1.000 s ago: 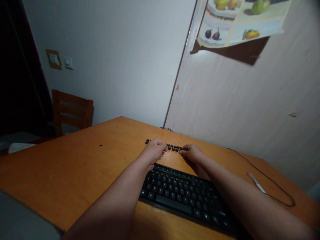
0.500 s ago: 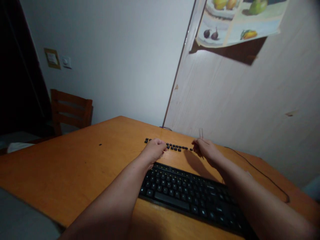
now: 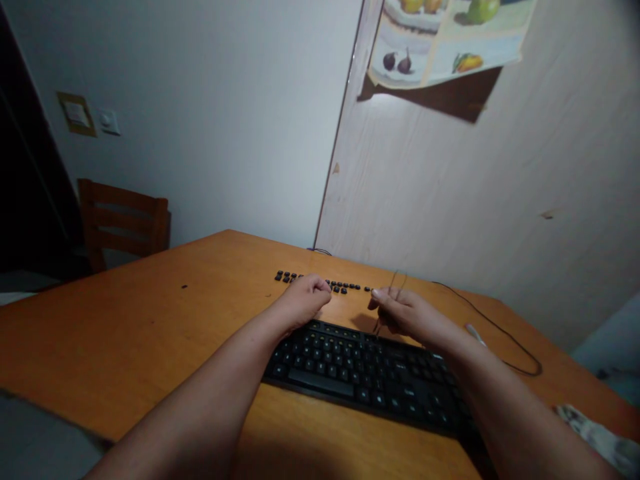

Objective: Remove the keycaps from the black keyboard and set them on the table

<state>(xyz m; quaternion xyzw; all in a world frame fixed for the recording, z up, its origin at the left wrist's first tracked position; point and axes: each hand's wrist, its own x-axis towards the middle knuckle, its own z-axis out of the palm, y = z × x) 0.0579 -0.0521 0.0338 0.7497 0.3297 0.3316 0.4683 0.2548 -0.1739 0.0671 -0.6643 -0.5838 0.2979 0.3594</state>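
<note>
Head camera view, looking down over two bare forearms at a dimly lit desk. Standing almost upright in the right hand is a thin metal wire tool, bent into a narrow loop. The thumb and fingers are pinched closed on its middle. One end pokes up toward the far wall and the other hangs down on the near side.

Just to the far left of those fingertips lies a row of small loose black plastic keycaps, set out on bare wood. The row's long axis runs left to right, roughly parallel to the keyboard's far edge, and its right end stops just beside the right hand's fingertips. The left hand is curled into a loose fist over the middle of the row and hides some caps. Whether it holds anything cannot be told. So the left hand covers the row, while the right hand, with the wire tool, sits at the row's right end.

On the near side of both hands, a black full-size computer keyboard lies under the wrists. A thin black cable loops across the right of the orange-brown wooden table, with a small white stick-like object beside it. A brown wooden chair stands at the far left. A fruit poster hangs on the pale far wall.
</note>
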